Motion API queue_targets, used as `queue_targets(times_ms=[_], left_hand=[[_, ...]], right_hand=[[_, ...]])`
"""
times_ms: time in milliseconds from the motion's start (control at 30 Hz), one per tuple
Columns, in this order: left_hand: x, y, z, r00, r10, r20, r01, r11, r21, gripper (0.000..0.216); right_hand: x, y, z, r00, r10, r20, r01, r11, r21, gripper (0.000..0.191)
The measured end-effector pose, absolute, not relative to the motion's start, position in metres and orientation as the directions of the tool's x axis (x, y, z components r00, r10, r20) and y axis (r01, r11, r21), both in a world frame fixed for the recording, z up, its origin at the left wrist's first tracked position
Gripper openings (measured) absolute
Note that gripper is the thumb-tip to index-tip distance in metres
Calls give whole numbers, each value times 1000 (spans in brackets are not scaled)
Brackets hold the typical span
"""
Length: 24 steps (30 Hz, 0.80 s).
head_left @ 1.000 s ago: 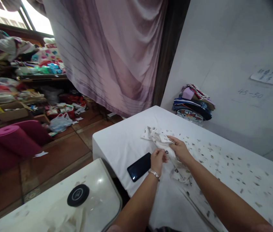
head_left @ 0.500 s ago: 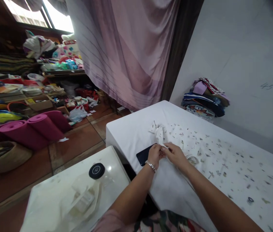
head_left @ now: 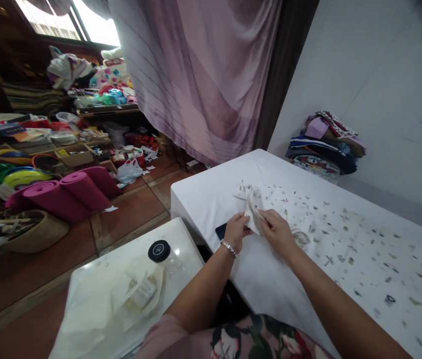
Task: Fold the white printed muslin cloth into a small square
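Between my two hands is a white cloth with small dark prints, bunched and lifted a little off the white-covered table. My left hand, with a bracelet at the wrist, pinches its near left edge. Gripping the same cloth from the right is my right hand, fingers closed. A dark phone lies on the table, partly hidden behind my left hand. Right of my right hand sits a small clear, ring-shaped item whose kind I cannot make out. Many small printed or loose pieces spread over the table's right side.
A small white side table at lower left bears a round black lid and a crumpled clear plastic wrapper. Folded clothes are stacked by the wall. Pink rolled mats and a basket stand on the floor.
My hands have moved slightly apart, and the cloth between them is spread and raised more. My left hand now covers more of the phone. The whole view has shifted a little.
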<state>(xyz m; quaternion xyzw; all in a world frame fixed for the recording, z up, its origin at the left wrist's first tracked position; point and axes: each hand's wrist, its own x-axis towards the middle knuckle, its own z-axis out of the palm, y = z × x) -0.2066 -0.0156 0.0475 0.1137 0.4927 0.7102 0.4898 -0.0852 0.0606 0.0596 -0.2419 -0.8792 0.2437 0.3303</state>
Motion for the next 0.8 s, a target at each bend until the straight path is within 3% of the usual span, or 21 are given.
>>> queue_targets(times_ms=[133,300,567,800], left_hand=[[-208,-18,49,-559,776,-292,-536,-70,841,22],[-212,-23,47,-600,750,-278,-514,-95,852,24],[-212,-27,41,-622,772,-131,-339,-115,934,27],[-209,-37,47,-642,765,-58,-272,-156,950,32]], right_hand=[[-89,49,50,-749,514,418,281,818,-502,36],[-89,45,49,-760,499,417,316,843,-435,35],[-92,37,49,-776,476,413,357,872,-334,36],[-96,29,55,-808,489,328,432,871,-234,38]])
